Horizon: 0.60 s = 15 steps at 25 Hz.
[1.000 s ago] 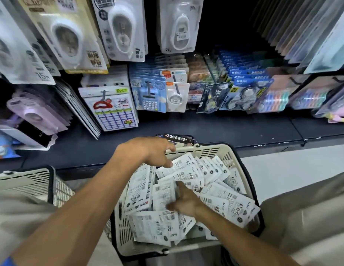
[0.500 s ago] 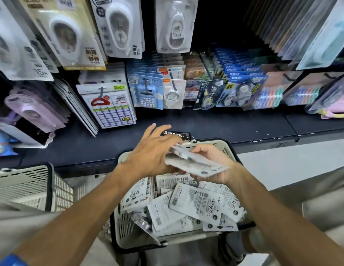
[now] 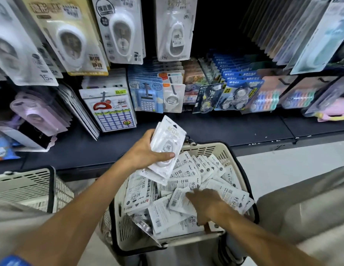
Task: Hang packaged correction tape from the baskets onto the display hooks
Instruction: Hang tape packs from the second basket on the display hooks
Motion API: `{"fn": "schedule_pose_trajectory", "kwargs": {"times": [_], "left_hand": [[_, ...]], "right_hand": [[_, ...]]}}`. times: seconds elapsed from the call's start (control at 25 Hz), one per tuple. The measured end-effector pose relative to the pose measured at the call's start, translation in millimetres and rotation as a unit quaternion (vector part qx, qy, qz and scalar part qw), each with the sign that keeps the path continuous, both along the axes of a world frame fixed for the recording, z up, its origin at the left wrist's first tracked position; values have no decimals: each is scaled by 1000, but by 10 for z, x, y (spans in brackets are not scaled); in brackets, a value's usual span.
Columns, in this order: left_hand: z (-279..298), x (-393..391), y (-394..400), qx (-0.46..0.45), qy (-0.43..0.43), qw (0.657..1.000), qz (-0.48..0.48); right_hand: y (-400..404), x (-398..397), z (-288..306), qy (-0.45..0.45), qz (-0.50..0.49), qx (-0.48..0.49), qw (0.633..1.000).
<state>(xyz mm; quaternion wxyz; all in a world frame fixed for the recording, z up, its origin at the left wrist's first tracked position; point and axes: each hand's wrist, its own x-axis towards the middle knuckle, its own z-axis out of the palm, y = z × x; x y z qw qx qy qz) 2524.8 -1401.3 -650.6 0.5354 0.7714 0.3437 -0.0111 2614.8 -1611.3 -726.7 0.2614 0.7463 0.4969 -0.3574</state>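
Since half-second ago hands split: left hand now alone holds small stack of packs, thumb clamped across, above basket's 11 o'clock rim. Right hand down at 5 o'clock in basket, fingers on loose packs, grip unclear. Packs likely light, stiff-carded, slippery; pinch near hang-hole top. Display hooks at 12.

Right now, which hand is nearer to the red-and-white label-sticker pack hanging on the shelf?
Left. The left hand holds a stack of correction tape packs just below the label-sticker pack; the right hand is lower, down in the basket.
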Motion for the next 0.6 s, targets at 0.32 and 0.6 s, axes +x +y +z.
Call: {"fn": "schedule_pose_trajectory", "kwargs": {"times": [0.32, 0.6], "left_hand": [[-103, 30, -30, 137, 128, 974, -129], [-70, 109, -307, -190, 39, 974, -115]], "right_hand": [[351, 677, 909, 100, -37, 302, 947], [376, 620, 832, 127, -244, 481, 832]]}}
